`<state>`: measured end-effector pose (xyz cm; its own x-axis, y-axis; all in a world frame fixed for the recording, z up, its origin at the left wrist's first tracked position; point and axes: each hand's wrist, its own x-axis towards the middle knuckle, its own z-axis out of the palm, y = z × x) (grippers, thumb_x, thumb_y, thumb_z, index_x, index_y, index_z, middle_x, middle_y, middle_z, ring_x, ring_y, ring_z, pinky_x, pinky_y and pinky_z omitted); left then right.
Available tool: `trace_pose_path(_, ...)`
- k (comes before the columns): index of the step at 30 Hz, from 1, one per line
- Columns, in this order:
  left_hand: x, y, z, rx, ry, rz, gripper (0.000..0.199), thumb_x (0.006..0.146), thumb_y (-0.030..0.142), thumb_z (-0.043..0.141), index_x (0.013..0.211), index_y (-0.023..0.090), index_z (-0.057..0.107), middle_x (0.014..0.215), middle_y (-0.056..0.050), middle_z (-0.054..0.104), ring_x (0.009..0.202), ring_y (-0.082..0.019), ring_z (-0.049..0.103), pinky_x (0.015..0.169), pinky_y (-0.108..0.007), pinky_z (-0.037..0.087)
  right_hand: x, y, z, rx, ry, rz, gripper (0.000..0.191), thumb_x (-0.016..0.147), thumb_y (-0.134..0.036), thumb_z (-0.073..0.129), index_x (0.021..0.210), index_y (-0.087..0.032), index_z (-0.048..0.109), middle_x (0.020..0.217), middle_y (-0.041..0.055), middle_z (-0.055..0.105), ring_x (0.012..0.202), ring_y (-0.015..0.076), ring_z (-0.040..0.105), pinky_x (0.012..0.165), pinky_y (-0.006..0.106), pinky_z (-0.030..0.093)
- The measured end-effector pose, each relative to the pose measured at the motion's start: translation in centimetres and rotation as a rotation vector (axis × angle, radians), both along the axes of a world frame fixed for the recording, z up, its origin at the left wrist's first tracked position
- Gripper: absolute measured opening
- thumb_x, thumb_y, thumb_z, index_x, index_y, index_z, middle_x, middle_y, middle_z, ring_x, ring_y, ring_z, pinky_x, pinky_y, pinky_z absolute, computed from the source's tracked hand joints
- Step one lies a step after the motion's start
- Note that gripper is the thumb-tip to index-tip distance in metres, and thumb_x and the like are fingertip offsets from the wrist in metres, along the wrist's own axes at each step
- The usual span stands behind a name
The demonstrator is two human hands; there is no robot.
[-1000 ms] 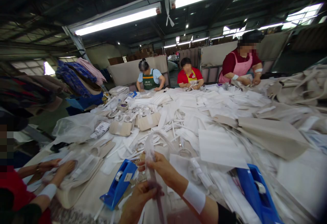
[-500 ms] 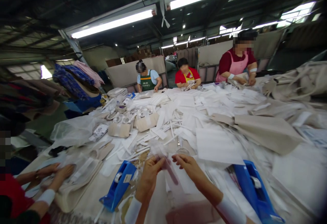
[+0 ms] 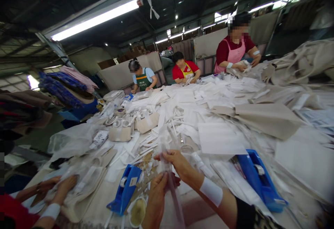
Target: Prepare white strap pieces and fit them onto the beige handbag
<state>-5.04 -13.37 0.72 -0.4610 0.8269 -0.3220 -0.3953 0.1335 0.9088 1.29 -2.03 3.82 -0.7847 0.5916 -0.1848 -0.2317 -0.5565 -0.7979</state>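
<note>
Strip between two tape dispensers

Pale Latin capitals sit above a row of smaller characters on the green apron, too small to read surely. Dark markings on the white packet and the sticker on a blue tape dispenser are likewise illegible.
</note>
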Motion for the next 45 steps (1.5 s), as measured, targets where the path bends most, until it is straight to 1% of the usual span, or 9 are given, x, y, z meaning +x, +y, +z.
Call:
trace_pose_path(5, -0.1, 0.2, 0.1, 0.018, -0.014, 0.129, 0.043, 0.067, 0.048, 0.079, 0.088, 0.012, 0.070, 0.076, -0.008, 0.072, 0.067, -0.022, 0.068, 0.067, -0.035, 0.058, -0.2, -1.1, 0.2, -0.001, -0.108, 0.122, 0.044, 0.066, -0.053, 0.072, 0.085, -0.013, 0.073, 0.047, -0.0059, 0.050, 0.038, 0.0067, 0.033, 0.042, 0.022, 0.021)
trace_pose_path(12, 1.3, -0.6, 1.6, -0.050, 0.021, -0.066, 0.042, 0.070, 0.043, 0.079, 0.092, 0.009, 0.068, 0.072, -0.010, 0.072, 0.062, -0.019, 0.068, 0.065, -0.030, 0.055, -0.9, 3.1, 2.3, 0.125, 0.047, -0.039, 0.040, 0.071, -0.053, 0.070, 0.077, -0.013, 0.067, 0.071, 0.0069, 0.071, 0.070, 0.0183, 0.062, 0.067, 0.029, 0.046)
trace_pose_path(15, 0.4, 0.1, 2.0, -0.037, -0.017, 0.025, 0.043, 0.067, 0.041, 0.082, 0.091, 0.009, 0.067, 0.075, -0.011, 0.073, 0.065, -0.020, 0.069, 0.068, -0.031, 0.056, 0.0, 4.4, 2.3, 0.199, -0.016, -0.091, 0.044, 0.073, -0.057, 0.068, 0.088, -0.015, 0.068, 0.088, 0.0070, 0.071, 0.081, 0.0183, 0.063, 0.075, 0.031, 0.046)
trace_pose_path(18, -1.3, 1.5, 2.3, 0.032, -0.047, 0.158, 0.043, 0.064, 0.040, 0.083, 0.091, 0.011, 0.065, 0.081, -0.011, 0.074, 0.071, -0.022, 0.071, 0.074, -0.034, 0.056, 2.3, 3.4, 1.0, 0.248, -0.070, -0.125, 0.047, 0.077, -0.059, 0.064, 0.093, -0.016, 0.069, 0.094, 0.0077, 0.070, 0.083, 0.0170, 0.063, 0.074, 0.029, 0.046)
trace_pose_path(24, -2.8, 3.5, 2.6, 0.181, 0.004, 0.282, 0.035, 0.075, 0.039, 0.075, 0.100, 0.016, 0.065, 0.094, -0.009, 0.074, 0.088, -0.023, 0.071, 0.086, -0.036, 0.055, 6.4, -1.3, -4.3, -0.034, -0.206, 0.332, 0.063, 0.076, -0.069, 0.058, 0.093, -0.008, 0.066, 0.071, 0.0128, 0.071, 0.055, 0.0163, 0.063, 0.050, 0.026, 0.046)
trace_pose_path(29, -1.0, 3.3, 2.2, 0.206, -0.071, 0.171, 0.025, 0.074, 0.035, 0.076, 0.089, 0.016, 0.071, 0.087, -0.008, 0.075, 0.083, -0.022, 0.070, 0.080, -0.034, 0.056, 4.4, 0.3, -5.5, -0.280, -0.263, 0.136, 0.051, 0.090, -0.059, 0.041, 0.086, -0.011, 0.059, 0.071, 0.0097, 0.069, 0.053, 0.0137, 0.063, 0.049, 0.024, 0.050)
trace_pose_path(37, -0.8, 2.8, 3.6, 0.195, -0.102, 0.152, 0.034, 0.071, 0.033, 0.079, 0.098, 0.012, 0.072, 0.089, -0.009, 0.074, 0.075, -0.019, 0.069, 0.071, -0.031, 0.058, 2.7, 1.9, -2.7, 0.486, -0.424, 0.116, 0.021, 0.088, -0.026, 0.042, 0.076, -0.016, 0.057, 0.050, 0.0009, 0.059, 0.038, 0.0140, 0.053, 0.039, 0.022, 0.037)
trace_pose_path(41, -1.1, 3.0, 4.2, 0.159, -0.205, 0.152, 0.037, 0.069, 0.030, 0.081, 0.101, 0.014, 0.072, 0.095, -0.009, 0.074, 0.076, -0.018, 0.068, 0.071, -0.032, 0.058, 3.1, 1.6, -2.0, 1.254, -0.591, 0.069, 0.022, 0.086, -0.013, 0.043, 0.079, -0.017, 0.063, 0.067, 0.0070, 0.069, 0.060, 0.0185, 0.064, 0.056, 0.027, 0.039)
trace_pose_path(45, -1.0, 3.0, 4.3, 0.149, -0.245, 0.112, 0.031, 0.070, 0.028, 0.080, 0.096, 0.014, 0.073, 0.094, -0.009, 0.074, 0.076, -0.018, 0.068, 0.074, -0.033, 0.058, 3.4, 1.7, -1.6, 1.555, -0.594, 0.074, 0.026, 0.084, -0.005, 0.045, 0.094, -0.019, 0.065, 0.080, 0.0074, 0.071, 0.072, 0.0200, 0.065, 0.062, 0.029, 0.038)
